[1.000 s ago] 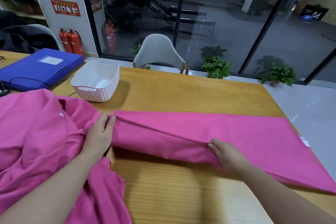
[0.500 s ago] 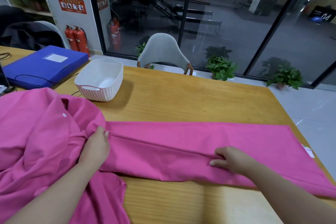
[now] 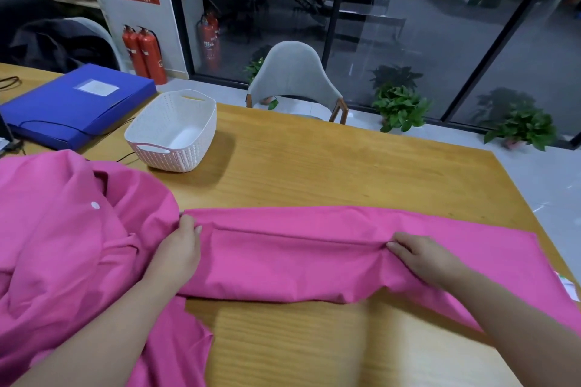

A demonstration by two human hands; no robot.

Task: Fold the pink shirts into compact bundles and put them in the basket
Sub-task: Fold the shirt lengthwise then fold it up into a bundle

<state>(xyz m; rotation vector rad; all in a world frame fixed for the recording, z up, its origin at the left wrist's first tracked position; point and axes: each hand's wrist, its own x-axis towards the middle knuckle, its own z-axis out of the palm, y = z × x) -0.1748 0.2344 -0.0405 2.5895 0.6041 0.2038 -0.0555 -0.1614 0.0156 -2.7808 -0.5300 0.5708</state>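
A pink shirt (image 3: 314,258) lies as a long folded band across the table (image 3: 345,166), its far edge running from about 9 o'clock to 3 o'clock and its right end reaching the table's right edge. The left hand (image 3: 180,248) grips the band's left end, fingers curled over the cloth. The right hand (image 3: 421,256) pinches a fold line on the band toward 3 o'clock, fingertips together on the cloth. A second pink shirt (image 3: 69,245) lies heaped at 9 o'clock, touching the band's left end and spilling toward the near edge. The white basket (image 3: 173,132) stands at 11 o'clock, apart from both shirts, with nothing inside. Bare wood runs open from the band's far edge to the far table edge at 12 to 2 o'clock. A blue folder (image 3: 75,104) lies at 10 o'clock beside the basket.
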